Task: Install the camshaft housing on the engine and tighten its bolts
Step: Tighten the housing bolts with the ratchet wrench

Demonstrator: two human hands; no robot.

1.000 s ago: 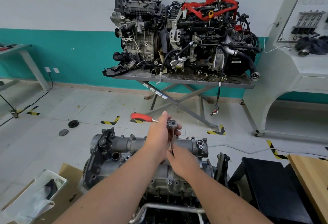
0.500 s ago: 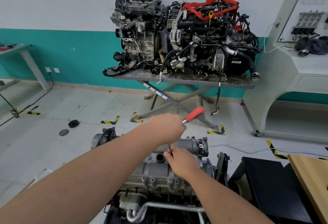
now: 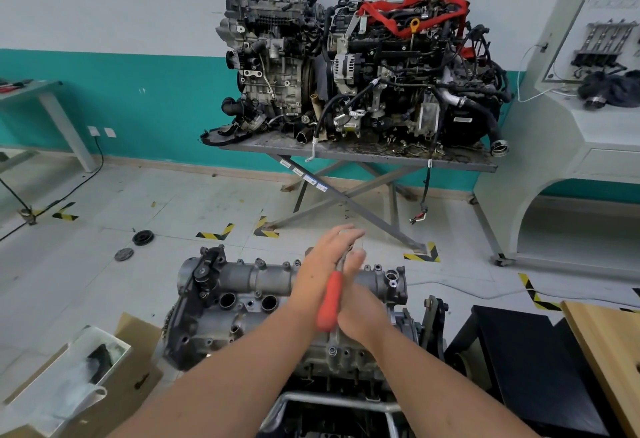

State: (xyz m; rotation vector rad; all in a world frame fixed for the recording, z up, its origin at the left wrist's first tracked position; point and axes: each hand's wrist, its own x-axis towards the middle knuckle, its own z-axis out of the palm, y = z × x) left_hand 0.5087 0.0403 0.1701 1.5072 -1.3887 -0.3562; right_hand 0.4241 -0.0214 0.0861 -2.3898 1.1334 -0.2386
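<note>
The grey camshaft housing [image 3: 263, 276] sits on top of the engine [image 3: 214, 330] in front of me. Over its right part stands a ratchet [image 3: 329, 302] whose red handle points back toward me. My left hand [image 3: 325, 261] lies over the ratchet's head with its fingers stretched out. Just right of the handle is my right hand [image 3: 363, 313], blurred, its fingers reaching up beside the ratchet head. Whether it holds the tool cannot be made out. The bolt under the tool is hidden by both hands.
An open cardboard box [image 3: 131, 389] with a plastic bag stands at the lower left. A black stand [image 3: 526, 361] and a wooden board [image 3: 613, 351] are on the right. Two engines sit on a scissor table [image 3: 346, 155] at the wall. Two round parts [image 3: 142, 238] lie on the floor.
The red handle has swung from pointing left, past upper right, round to pointing toward me. My left hand has loosened from gripping the ratchet head to lying stretched over it.
</note>
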